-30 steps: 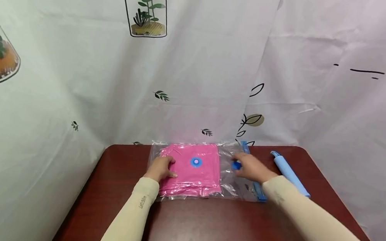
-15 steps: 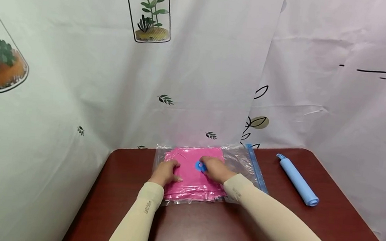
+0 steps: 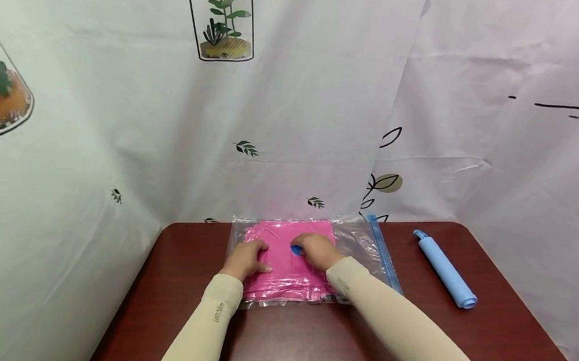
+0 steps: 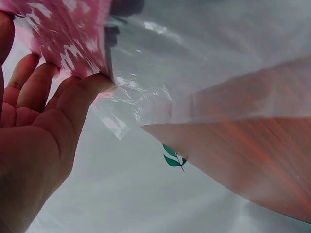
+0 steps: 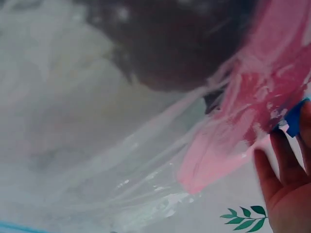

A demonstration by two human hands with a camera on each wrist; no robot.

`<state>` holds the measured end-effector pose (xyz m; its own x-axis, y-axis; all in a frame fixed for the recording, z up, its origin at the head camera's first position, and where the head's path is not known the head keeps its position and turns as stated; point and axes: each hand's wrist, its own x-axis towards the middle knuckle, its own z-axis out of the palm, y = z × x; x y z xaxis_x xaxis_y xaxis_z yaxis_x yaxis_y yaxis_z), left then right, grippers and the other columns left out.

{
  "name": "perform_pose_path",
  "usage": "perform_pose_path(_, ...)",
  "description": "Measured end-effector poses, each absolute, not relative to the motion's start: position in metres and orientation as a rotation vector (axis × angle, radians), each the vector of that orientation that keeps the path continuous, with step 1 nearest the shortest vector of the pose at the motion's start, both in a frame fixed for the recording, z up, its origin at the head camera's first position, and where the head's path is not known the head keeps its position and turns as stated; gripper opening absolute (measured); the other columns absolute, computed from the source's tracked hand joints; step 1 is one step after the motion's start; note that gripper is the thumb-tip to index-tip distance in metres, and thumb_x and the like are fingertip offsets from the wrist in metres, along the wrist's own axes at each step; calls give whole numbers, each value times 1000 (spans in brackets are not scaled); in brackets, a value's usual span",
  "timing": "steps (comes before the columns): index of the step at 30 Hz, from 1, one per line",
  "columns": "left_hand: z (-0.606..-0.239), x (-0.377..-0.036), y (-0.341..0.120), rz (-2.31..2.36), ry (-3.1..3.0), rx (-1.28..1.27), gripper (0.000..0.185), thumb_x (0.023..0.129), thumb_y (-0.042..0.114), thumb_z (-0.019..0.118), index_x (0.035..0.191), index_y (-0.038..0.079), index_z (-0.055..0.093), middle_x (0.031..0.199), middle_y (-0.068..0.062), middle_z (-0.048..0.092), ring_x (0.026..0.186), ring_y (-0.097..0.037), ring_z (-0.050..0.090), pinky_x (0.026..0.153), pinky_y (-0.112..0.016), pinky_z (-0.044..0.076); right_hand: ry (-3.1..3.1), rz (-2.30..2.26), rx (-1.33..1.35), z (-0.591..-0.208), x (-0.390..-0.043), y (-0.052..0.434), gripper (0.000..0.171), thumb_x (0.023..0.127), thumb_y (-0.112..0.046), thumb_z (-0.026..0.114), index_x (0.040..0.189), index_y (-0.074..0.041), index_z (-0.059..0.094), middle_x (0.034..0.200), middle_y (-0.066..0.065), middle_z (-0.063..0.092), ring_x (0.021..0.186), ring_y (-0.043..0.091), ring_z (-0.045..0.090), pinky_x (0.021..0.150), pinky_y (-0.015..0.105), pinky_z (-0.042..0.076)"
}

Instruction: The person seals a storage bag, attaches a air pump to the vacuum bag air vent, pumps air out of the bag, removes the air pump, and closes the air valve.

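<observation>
We count one clear bag point(image 3: 308, 258) with one pink cloth point(image 3: 286, 267) inside, one blue cap point(image 3: 295, 250) and one blue pump point(image 3: 445, 270). The bag lies at the back of a dark red table point(image 3: 305, 345), the pump well apart to its right; white printed curtains point(image 3: 119, 100) enclose the table. Our left hand point(image 3: 246, 259) rests on the bag with fingers relaxed. Our right hand point(image 3: 316, 249) pinches the cap on the bag's middle.

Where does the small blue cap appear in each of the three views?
Head: the blue cap sits mid-frame on the pink bag, at the right hand's fingertips.
Left wrist: not in it.
Right wrist: right edge, at the fingertips.
Shared landmark: the pink bag.
</observation>
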<state>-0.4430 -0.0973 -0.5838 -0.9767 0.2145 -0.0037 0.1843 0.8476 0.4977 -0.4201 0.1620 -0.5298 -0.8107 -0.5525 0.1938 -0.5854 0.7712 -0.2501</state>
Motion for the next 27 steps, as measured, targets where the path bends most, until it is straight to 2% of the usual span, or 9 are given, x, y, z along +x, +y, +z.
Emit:
perform_pose_path(4,-571,-434,-95,788,2955,294,72,82,32,104,146,13,76,141,-14,79,122,-34,73,114,-57,63,-2820,422,913,-532,-422,163,42,94,12,73,130,-7,82,131,10,85,126,32,80,116,47,62)
perform_pose_path(7,-559,-428,-91,790,2954,281,71,83,30,104,146,12,76,141,-16,79,122,-35,73,113,-58,63,-2810,422,916,-532,-422,163,41,95,11,74,131,-7,81,132,11,84,127,33,79,117,47,61)
perform_pose_path(14,-580,-449,-100,776,2958,309,75,81,35,105,146,15,76,140,-12,80,123,-33,74,114,-57,62,-2776,355,979,-525,-422,162,37,94,12,74,127,-4,81,125,12,84,120,31,81,111,44,64)
perform_pose_path(19,-573,-442,-99,763,2947,326,72,83,37,104,146,14,76,138,-14,80,121,-35,74,112,-57,63,-2792,284,1013,-524,-424,161,32,95,11,74,123,-2,79,121,12,81,114,30,80,106,42,66)
perform_pose_path(27,-566,-433,-94,772,2933,309,71,84,33,103,145,11,75,136,-18,80,116,-37,73,109,-58,64,-2778,287,1087,-527,-428,165,43,91,14,76,130,-4,79,126,12,80,116,30,80,106,42,66)
